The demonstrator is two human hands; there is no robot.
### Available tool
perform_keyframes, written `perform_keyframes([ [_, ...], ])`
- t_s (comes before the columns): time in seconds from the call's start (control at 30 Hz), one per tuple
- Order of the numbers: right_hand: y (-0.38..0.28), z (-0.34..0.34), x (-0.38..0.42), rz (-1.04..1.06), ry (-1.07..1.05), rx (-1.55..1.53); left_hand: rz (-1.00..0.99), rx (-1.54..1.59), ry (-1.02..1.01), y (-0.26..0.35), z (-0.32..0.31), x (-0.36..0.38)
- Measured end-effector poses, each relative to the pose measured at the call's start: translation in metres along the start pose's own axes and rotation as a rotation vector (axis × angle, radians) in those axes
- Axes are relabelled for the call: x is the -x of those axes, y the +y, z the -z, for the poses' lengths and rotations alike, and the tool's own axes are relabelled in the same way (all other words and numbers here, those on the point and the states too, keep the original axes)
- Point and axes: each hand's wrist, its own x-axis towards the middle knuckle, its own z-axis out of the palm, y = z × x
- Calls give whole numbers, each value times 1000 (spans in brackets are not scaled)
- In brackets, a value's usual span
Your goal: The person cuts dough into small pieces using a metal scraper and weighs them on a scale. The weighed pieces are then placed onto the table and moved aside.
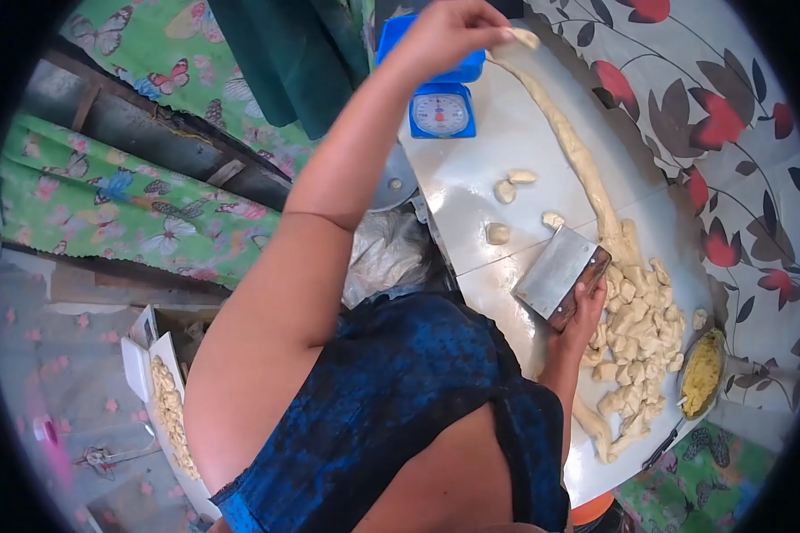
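Observation:
My left hand is stretched out at the top, pinching a small piece of dough in its fingertips, beside the blue kitchen scale. My right hand grips the dark wooden handle of a dough scraper, whose broad metal blade points left over the table. Right behind that hand lies a large heap of cut dough pieces. A long dough rope runs from the heap up toward my left hand. Several loose dough pieces lie left of the rope.
The pale tiled table curves along a floral wall covering. At its right edge stands a pan of yellow paste. A plastic bag sits beside the table's left edge. More small pieces lie on a board at lower left.

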Motion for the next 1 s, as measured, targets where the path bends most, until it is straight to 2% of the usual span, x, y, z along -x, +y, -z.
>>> perform_keyframes([
  [0.07, 4, 2, -2, 12, -27, -13, 227, 142, -22, 12, 25, -8],
  [0.1, 6, 4, -3, 23, -48, -22, 223, 140, -18, 6, 34, -10],
  [0.17, 8, 6, -4, 26, -54, -17, 289, -95, -43, -16, 48, -18],
  [0.27, 10, 9, -5, 37, -64, -7, 296, -249, -107, -49, 59, -24],
  [0.5, 11, 11, -6, 56, -75, -12, 319, -478, -176, -91, 78, -29],
  [0.6, 10, 9, -5, 58, -78, -21, 255, -586, -255, -102, 83, -30],
  [0.67, 9, 7, -4, 52, -77, -9, 143, -614, -338, -110, 86, -31],
  [0.7, 8, 7, -3, 49, -76, 2, 146, -614, -338, -121, 88, -32],
  [0.77, 7, 6, -3, 40, -79, 1, -21, -675, -346, -145, 91, -33],
  [0.8, 7, 5, -3, 36, -81, -2, -18, -675, -346, -150, 92, -34],
  [0.9, 11, 10, -5, 39, -89, -11, 36, -760, -304, -132, 90, -36],
  [0.97, 10, 11, -5, 34, -77, 1, 299, -742, -249, -87, 85, -33],
  [1.0, 10, 11, -5, 31, -66, 12, 301, -741, -249, -85, 86, -32],
])
